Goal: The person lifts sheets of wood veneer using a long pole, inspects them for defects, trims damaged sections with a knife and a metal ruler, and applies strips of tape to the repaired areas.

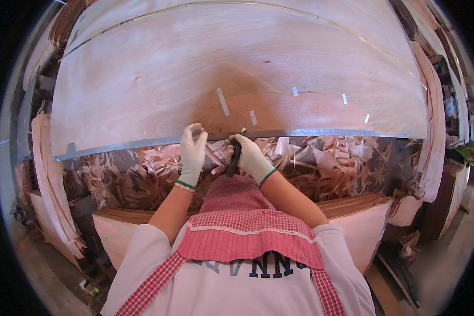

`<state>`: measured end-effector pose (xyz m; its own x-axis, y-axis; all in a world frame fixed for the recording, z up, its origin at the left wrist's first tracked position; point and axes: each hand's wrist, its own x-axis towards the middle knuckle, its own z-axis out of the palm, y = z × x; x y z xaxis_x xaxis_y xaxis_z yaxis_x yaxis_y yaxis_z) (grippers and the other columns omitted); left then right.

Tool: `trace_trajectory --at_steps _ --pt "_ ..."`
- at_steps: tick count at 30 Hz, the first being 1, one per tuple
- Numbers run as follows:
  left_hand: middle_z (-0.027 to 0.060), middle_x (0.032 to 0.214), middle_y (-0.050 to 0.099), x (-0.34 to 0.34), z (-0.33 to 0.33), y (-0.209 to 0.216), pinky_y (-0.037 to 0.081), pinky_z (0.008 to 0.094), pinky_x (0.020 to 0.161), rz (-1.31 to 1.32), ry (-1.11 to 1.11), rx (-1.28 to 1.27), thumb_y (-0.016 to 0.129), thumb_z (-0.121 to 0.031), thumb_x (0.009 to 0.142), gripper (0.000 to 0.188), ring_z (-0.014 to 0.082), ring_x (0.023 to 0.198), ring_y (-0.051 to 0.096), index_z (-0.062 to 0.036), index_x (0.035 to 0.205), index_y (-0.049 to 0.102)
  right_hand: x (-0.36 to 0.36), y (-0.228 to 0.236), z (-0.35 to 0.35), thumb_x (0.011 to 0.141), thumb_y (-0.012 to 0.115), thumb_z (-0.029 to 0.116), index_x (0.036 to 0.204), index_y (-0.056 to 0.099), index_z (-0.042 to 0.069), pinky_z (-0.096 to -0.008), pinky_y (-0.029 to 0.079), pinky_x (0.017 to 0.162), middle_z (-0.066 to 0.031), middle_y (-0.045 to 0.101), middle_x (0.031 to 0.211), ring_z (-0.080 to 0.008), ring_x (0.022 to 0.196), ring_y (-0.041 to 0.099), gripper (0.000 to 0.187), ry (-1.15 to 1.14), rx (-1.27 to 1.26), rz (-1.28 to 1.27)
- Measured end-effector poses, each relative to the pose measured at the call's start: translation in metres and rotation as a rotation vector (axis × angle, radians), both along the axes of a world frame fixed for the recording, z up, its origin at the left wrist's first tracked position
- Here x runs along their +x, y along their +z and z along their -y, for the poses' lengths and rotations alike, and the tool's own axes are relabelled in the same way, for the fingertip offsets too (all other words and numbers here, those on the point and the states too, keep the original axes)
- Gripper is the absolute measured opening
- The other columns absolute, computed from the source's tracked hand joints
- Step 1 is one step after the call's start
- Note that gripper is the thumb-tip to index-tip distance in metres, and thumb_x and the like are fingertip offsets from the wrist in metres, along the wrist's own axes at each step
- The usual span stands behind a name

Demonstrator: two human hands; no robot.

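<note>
A wide sheet of pale wood veneer (pixel 158 84) lies in front of me, with a grey strip along its near edge. Several small white tape pieces (pixel 223 101) are on its surface. My right hand (pixel 254 158), in a white glove with a green cuff, grips a black-handled tool (pixel 234 159) at that edge. A small pale tip (pixel 243 129) shows just above its fingers; its kind is unclear. My left hand (pixel 193 150), gloved too, is just left of it at the edge. Its fingers are curled toward the thumb; anything pinched there is too small to make out.
Torn veneer scraps (pixel 332 163) are heaped below the sheet's near edge. A stack of veneer (pixel 347 210) stands close to my body. More upright veneer pieces (pixel 50 174) stand at the left, and others (pixel 429 121) at the right. A thin strip (pixel 237 2) curves across the sheet's far part.
</note>
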<state>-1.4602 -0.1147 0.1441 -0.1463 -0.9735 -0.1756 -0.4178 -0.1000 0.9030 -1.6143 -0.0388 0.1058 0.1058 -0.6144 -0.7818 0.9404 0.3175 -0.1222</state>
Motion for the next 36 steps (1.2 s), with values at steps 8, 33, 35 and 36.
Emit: trace_trajectory --at_steps 8,33,35,36 --pt "0.0109 0.137 0.048 -0.002 0.012 -0.021 0.028 0.0433 0.111 0.549 -0.483 -0.557 0.067 -0.016 0.078 0.055 0.0308 0.133 0.038 -0.0094 0.130 0.051 0.001 0.032 -0.003 0.095 0.049 0.018 0.095 0.052 0.005 -0.0323 0.048 0.056 -0.0094 0.059 0.085 -0.0171 0.062 0.051 0.013 -0.107 0.072 -0.107" --pt "0.0049 0.085 0.069 -0.019 0.066 0.027 0.044 0.0431 0.092 0.463 -0.419 -0.860 0.064 -0.020 0.085 0.008 0.0244 0.085 0.063 -0.0124 0.087 0.067 -0.088 0.031 -0.017 0.095 0.053 0.018 0.094 0.052 0.005 -0.0250 0.040 0.044 -0.0066 0.056 0.076 -0.0138 0.055 0.048 0.013 -0.193 -0.010 -0.120" --pt "0.0058 0.086 0.069 -0.021 0.066 0.037 0.044 0.0432 0.092 0.485 -0.418 -0.890 0.064 -0.020 0.085 0.009 0.0253 0.085 0.063 -0.0122 0.088 0.066 -0.101 0.029 -0.001 0.096 0.053 0.018 0.093 0.052 0.004 -0.0257 0.039 0.044 -0.0072 0.056 0.077 -0.0143 0.055 0.048 0.014 -0.138 -0.066 -0.027" --pt "0.0066 0.088 0.068 -0.022 0.065 0.037 0.044 0.0434 0.093 0.484 -0.433 -0.868 0.064 -0.019 0.085 0.010 0.0263 0.087 0.062 -0.0117 0.091 0.066 -0.102 0.030 -0.008 0.096 0.053 0.017 0.093 0.053 0.003 -0.0243 0.039 0.044 -0.0067 0.056 0.077 -0.0130 0.055 0.048 0.014 -0.119 -0.057 -0.173"
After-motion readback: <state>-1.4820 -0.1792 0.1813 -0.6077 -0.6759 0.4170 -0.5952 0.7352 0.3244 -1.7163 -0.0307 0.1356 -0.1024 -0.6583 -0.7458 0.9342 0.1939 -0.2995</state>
